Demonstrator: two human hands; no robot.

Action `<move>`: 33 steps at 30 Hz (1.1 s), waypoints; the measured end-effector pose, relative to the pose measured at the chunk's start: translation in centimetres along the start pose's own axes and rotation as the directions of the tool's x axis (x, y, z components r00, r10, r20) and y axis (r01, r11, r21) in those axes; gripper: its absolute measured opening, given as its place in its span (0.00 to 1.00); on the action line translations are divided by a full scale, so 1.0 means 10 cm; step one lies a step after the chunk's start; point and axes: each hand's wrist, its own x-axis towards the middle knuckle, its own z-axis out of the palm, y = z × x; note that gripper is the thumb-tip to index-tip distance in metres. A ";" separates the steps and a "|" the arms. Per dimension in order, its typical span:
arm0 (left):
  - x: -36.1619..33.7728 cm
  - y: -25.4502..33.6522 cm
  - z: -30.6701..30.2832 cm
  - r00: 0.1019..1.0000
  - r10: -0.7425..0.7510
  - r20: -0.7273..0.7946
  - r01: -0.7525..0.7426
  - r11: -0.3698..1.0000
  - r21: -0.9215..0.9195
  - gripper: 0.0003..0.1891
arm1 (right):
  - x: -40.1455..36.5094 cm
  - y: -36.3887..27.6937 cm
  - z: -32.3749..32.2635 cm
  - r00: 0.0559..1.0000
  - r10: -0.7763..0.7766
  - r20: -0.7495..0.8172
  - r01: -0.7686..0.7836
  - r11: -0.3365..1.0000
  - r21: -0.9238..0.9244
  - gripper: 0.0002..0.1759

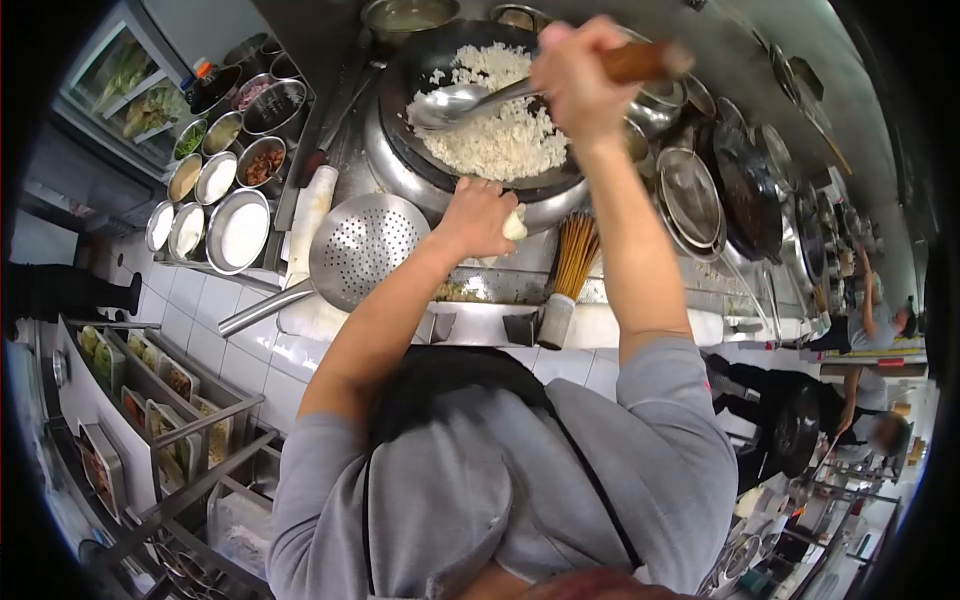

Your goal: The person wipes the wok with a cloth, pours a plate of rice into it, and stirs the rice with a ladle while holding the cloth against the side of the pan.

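Note:
A wok (393, 100) filled with white rice (500, 140) sits on the round burner ring. My right hand (585, 80) is closed around the wooden handle of a ladle (450, 105), whose metal bowl lies in the rice; the handle end is smeared by motion. My left hand (478, 215) is closed at the wok's near edge over a bunched pale cloth (515, 224), and its fingertips are partly hidden. A perforated strainer (368, 250) lies left of my left forearm. Between my arms is a bamboo brush (575, 262).
Metal containers of white powder, meat and greens, such as a salt-white tub (238, 230), stand at the left. Sieves (690, 200) and dark pans (740, 190) crowd the right. Other people (865, 325) are at the far right. A food rack (175, 400) stands lower left.

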 end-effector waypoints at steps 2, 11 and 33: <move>-0.06 0.04 -0.01 0.999 -0.005 0.050 0.008 0.999 -0.044 0.27 | -0.28 0.41 -0.20 0.984 0.007 -0.179 -0.049 0.970 -0.236 0.18; -0.08 -0.01 0.01 0.998 0.040 -0.046 -0.042 0.998 -0.038 0.27 | -0.25 0.01 0.01 0.978 -0.014 -0.210 -0.039 0.968 -0.248 0.17; -0.32 0.06 -0.06 0.974 0.046 -0.221 -0.073 0.991 -0.116 0.28 | -0.49 -0.10 -0.24 0.908 -0.160 -0.386 0.013 0.935 -0.355 0.21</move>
